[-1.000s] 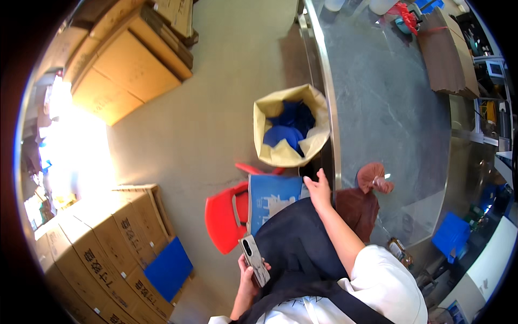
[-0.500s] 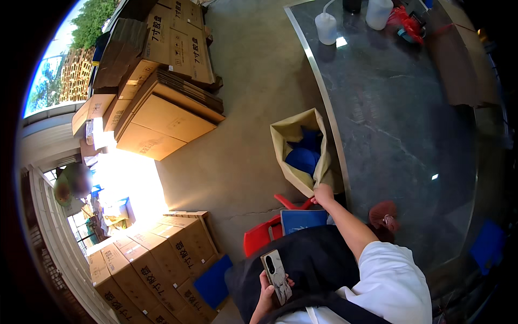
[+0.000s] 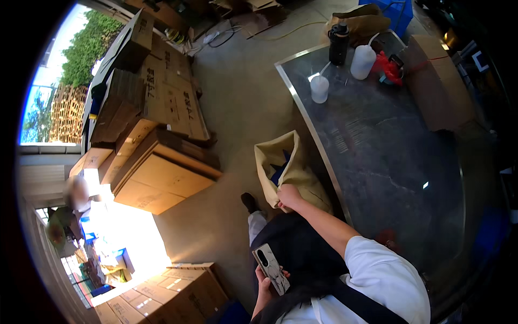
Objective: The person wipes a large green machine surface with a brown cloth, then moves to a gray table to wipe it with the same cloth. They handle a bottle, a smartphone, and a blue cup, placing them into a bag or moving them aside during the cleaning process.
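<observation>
One cream sack (image 3: pixel 305 189), beside grey table (image 3: pixel 388 143); mouth toward upper left, long axis slanting to lower right; dark blue contents (image 3: pixel 277 175). Right hand (image 3: pixel 290 197): fingers closed on sack's rim. One patterned phone (image 3: pixel 271 269), camera end up-left, gripped by left hand (image 3: pixel 264 284). Two white spouted bottles (image 3: pixel 320 89), tabletop; contents indistinct.

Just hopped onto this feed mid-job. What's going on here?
A person's right hand is gripping the rim of an open yellowish sack, while the left hand holds a phone. The sack is beside the left edge of a dark table, with something blue inside. Two white bottles and a black bottle stand toward the table's far end. Cardboard boxes are stacked off to the left.
</observation>
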`<state>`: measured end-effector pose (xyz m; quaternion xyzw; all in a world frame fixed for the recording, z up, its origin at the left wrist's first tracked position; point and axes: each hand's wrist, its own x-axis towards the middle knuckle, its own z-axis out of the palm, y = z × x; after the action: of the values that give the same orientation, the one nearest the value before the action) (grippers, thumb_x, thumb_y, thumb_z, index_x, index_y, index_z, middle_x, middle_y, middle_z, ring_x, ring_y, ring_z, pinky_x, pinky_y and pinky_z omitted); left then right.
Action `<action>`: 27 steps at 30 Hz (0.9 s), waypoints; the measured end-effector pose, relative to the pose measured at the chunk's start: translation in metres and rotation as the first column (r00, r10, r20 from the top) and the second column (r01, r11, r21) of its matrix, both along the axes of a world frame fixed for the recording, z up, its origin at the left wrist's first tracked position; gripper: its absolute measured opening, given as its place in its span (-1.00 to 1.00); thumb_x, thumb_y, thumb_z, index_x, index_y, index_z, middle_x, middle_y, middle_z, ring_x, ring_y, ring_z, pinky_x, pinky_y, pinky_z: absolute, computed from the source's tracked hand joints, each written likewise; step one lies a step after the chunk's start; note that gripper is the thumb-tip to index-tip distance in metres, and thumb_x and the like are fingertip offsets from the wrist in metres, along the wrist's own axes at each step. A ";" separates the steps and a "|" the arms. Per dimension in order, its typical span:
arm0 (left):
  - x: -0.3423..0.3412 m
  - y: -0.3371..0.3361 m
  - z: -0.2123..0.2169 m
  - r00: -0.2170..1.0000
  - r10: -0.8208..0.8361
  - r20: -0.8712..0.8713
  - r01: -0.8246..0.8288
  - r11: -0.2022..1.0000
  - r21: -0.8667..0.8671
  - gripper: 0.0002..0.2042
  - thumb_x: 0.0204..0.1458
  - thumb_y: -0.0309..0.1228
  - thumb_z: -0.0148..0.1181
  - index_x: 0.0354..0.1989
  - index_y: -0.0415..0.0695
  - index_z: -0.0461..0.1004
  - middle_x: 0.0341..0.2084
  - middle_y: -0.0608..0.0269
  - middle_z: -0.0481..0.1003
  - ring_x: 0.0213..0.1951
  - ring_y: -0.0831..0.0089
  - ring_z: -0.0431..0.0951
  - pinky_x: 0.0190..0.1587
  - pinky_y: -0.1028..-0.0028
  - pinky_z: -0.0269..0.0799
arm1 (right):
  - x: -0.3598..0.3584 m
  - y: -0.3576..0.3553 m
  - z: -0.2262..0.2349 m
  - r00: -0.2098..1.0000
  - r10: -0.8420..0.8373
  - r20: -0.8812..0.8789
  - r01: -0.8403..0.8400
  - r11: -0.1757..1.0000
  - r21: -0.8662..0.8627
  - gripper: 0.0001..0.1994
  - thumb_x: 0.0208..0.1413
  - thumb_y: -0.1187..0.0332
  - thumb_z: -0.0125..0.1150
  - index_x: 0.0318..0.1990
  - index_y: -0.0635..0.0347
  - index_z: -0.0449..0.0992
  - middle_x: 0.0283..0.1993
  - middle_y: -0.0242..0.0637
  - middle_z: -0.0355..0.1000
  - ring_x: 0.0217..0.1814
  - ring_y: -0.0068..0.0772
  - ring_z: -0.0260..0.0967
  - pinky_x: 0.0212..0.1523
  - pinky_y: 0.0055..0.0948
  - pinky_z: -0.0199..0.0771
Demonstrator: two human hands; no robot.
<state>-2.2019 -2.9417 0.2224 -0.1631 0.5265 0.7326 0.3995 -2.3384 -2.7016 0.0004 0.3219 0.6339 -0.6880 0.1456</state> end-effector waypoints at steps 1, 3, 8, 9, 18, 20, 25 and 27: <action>-0.023 0.003 -0.002 1.000 -0.005 0.028 0.005 1.000 0.024 -0.28 -0.01 -0.10 0.25 0.22 -0.01 -0.05 -0.06 -0.05 0.34 -0.07 0.11 0.51 0.07 0.08 0.49 | -0.021 0.000 0.004 1.000 0.001 -0.013 -0.001 1.000 -0.001 -0.75 0.05 0.42 0.01 -0.55 0.37 0.53 -0.68 -0.12 0.47 -0.73 -0.34 0.44 -0.68 -0.32 0.44; -0.080 0.009 -0.007 0.997 -0.075 0.033 0.074 0.996 0.044 -0.28 0.00 -0.09 0.25 0.23 0.01 -0.05 -0.05 -0.07 0.34 -0.07 0.11 0.51 0.07 0.07 0.49 | -0.069 0.011 0.008 0.991 -0.119 0.058 0.121 0.992 -0.025 -0.73 0.10 0.44 -0.02 -0.55 0.40 0.52 -0.63 -0.05 0.49 -0.68 -0.31 0.48 -0.64 -0.32 0.48; -0.226 0.024 -0.020 0.988 -0.126 -0.094 0.127 0.992 0.003 -0.11 -0.14 -0.06 0.39 0.29 -0.04 -0.06 -0.09 0.02 0.36 -0.13 0.21 0.51 -0.03 0.23 0.49 | -0.172 0.081 0.033 0.918 -0.397 0.014 0.396 0.913 -0.101 -0.80 0.22 0.44 -0.08 -0.33 0.43 0.42 -0.46 -0.05 0.50 -0.54 -0.32 0.53 -0.60 -0.44 0.50; -0.247 0.024 -0.016 0.991 -0.110 -0.081 0.111 0.994 0.014 -0.14 -0.13 -0.06 0.37 0.28 -0.02 -0.05 -0.10 0.03 0.36 -0.14 0.22 0.51 -0.04 0.23 0.50 | -0.179 0.094 0.010 0.908 -0.419 0.001 0.416 0.900 -0.128 -0.80 0.21 0.45 -0.06 -0.31 0.44 0.44 -0.45 -0.07 0.51 -0.54 -0.37 0.52 -0.60 -0.45 0.50; -0.329 0.003 -0.040 0.977 -0.201 0.072 0.209 0.970 -0.120 -0.24 -0.01 -0.07 0.26 0.29 0.06 -0.06 -0.06 0.04 0.34 -0.12 0.20 0.50 -0.01 0.18 0.51 | -0.189 0.077 -0.086 0.706 -0.644 0.294 0.656 0.751 0.070 -0.75 0.19 0.45 -0.15 -0.09 0.27 0.47 -0.47 -0.08 0.45 -0.59 -0.28 0.48 -0.61 -0.34 0.45; -0.336 0.009 -0.051 0.961 -0.251 0.118 0.264 0.959 -0.103 -0.29 0.03 -0.13 0.22 0.29 0.09 -0.05 -0.06 0.00 0.35 -0.11 0.15 0.50 -0.01 0.13 0.51 | -0.199 0.082 -0.128 0.703 -0.640 0.311 0.630 0.763 0.147 -0.73 0.16 0.42 -0.16 -0.16 0.27 0.52 -0.41 -0.01 0.50 -0.46 -0.10 0.51 -0.44 -0.19 0.49; -0.340 0.042 -0.058 0.855 -0.507 0.110 0.519 0.842 -0.145 -0.26 0.04 -0.09 0.22 0.33 0.07 -0.07 -0.03 -0.02 0.36 -0.09 0.11 0.51 0.04 0.08 0.47 | -0.195 0.103 -0.133 0.718 -0.685 0.123 0.617 0.708 0.343 -0.82 0.03 0.40 0.08 -0.24 0.11 0.59 -0.20 0.05 0.53 -0.16 0.10 0.50 -0.15 -0.10 0.48; -0.332 0.053 -0.055 0.812 -0.567 0.140 0.584 0.795 -0.166 -0.25 0.03 -0.07 0.22 0.33 0.02 -0.04 -0.06 0.00 0.39 -0.09 0.12 0.52 0.05 0.09 0.46 | -0.141 0.095 -0.089 0.665 -0.746 0.036 0.732 0.661 0.168 -0.73 0.14 0.33 0.04 -0.03 0.11 0.54 -0.01 -0.04 0.51 0.02 -0.01 0.46 0.06 -0.20 0.42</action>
<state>-2.5343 -2.8891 0.1673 -0.0650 0.6053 0.5120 0.6060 -2.4795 -2.6069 -0.0884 0.5956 0.4865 -0.6244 -0.1370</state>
